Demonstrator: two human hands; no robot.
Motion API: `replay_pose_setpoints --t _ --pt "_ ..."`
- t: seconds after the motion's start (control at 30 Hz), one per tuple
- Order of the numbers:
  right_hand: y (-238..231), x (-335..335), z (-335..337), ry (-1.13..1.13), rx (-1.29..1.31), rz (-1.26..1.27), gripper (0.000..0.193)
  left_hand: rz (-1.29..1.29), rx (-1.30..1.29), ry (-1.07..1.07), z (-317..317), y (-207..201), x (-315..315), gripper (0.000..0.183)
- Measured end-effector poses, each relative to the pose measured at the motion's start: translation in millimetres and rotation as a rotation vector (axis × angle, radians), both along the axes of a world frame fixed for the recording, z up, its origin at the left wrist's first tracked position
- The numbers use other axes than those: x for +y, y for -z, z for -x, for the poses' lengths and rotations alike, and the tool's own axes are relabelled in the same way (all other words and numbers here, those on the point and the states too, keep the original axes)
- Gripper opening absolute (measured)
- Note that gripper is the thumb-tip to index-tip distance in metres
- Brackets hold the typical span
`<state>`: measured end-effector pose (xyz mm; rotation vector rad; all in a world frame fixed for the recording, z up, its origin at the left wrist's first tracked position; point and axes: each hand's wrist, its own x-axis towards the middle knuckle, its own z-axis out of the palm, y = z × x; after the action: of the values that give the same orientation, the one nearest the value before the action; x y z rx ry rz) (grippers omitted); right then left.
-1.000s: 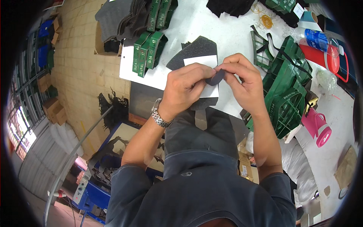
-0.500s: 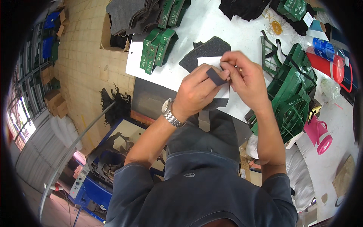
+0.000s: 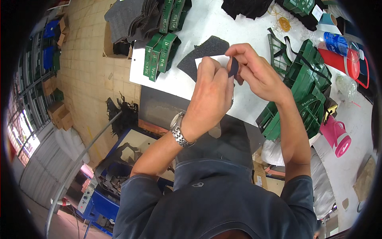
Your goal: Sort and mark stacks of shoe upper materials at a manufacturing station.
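Observation:
My left hand (image 3: 209,89), with a metal watch on its wrist, is closed with its fingers curled down over a white sheet (image 3: 199,62). Its fingertips are hidden, so what they grip cannot be made out. A small dark strip (image 3: 234,67), bent and standing on edge, is pinched in the fingers of my right hand (image 3: 260,75), right beside the left fingertips. Beneath the white sheet, a dark grey foam-like piece (image 3: 213,44) lies on the white table (image 3: 159,85).
Green frames with handwriting (image 3: 162,55) stand left of the foam, near stacked grey sheets (image 3: 129,20). More green frames (image 3: 302,79) lie right of my right hand, before a water bottle (image 3: 338,44) and a pink flask (image 3: 335,135). Yellow bands (image 3: 284,24) lie at the back.
The dark strip has gone from lying across my left fingers to standing upright at my right fingers. My left hand has turned, its back now hiding more of the sheet.

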<state>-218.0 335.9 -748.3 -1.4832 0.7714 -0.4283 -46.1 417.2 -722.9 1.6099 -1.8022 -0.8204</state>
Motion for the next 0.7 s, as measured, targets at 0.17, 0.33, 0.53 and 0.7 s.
replay_pose_setpoints --t 0.17,0.33,0.53,0.7 --pt "17 42 2 0.346 -0.192 -0.058 0.034 -0.073 0.020 -0.011 2 -5 0 0.015" --pt "7 82 -7 0.526 0.002 0.229 0.030 -0.085 0.035 -0.051 5 -3 2 0.015" --pt "8 88 -19 0.693 0.086 0.388 0.027 -0.076 0.015 -0.063 9 -5 0 0.018" --pt "7 66 -3 0.434 -0.011 0.331 0.020 -0.053 0.012 -0.045 5 -4 0 0.018"
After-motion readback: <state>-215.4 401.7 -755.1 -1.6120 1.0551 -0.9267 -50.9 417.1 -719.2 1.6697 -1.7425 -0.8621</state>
